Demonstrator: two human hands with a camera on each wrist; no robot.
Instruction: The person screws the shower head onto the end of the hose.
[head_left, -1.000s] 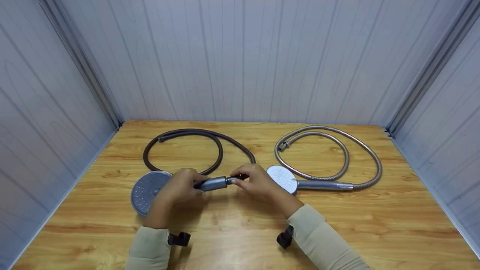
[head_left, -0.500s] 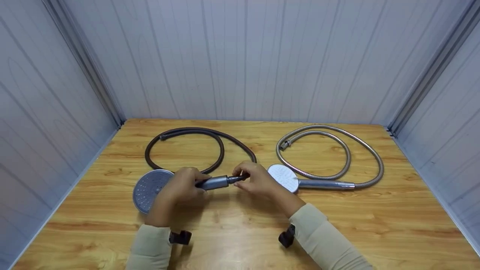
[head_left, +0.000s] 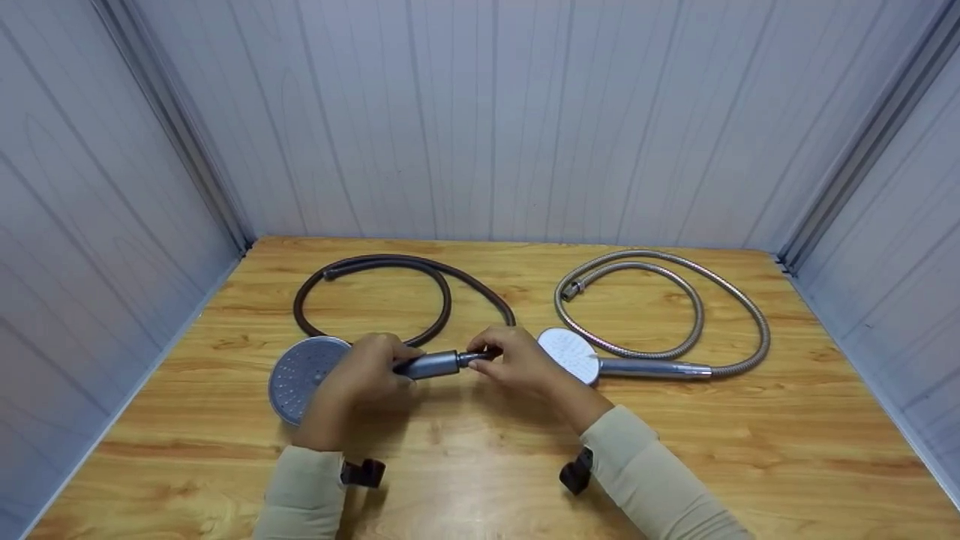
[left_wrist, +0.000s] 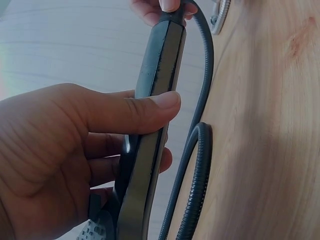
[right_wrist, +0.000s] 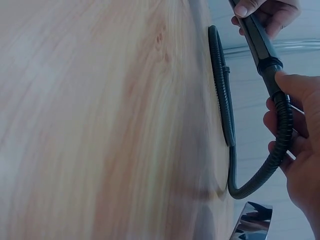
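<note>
My left hand [head_left: 367,369] grips the grey and black handle of a shower head [head_left: 300,379], its round face partly behind my wrist. In the left wrist view, the thumb lies across the handle [left_wrist: 159,75], with fingers behind it. My right hand [head_left: 517,360] pinches the dark connector [right_wrist: 271,80] where a black ribbed hose [right_wrist: 284,130] meets the handle's end. Handle and connector are in line and touching; how far they are screwed together cannot be told. From my right hand the black hose [head_left: 480,287] runs back into a loop on the table.
To the right, a chrome shower head [head_left: 568,354] with a white face lies on the wooden table [head_left: 480,465], joined to a coiled silver metal hose [head_left: 761,322]. Pale panel walls [head_left: 480,120] enclose the table at the back and both sides.
The view shifts slightly. Both hands stay on the handle and connector, and the right fingers shift a little around the connector. Nothing is let go.
</note>
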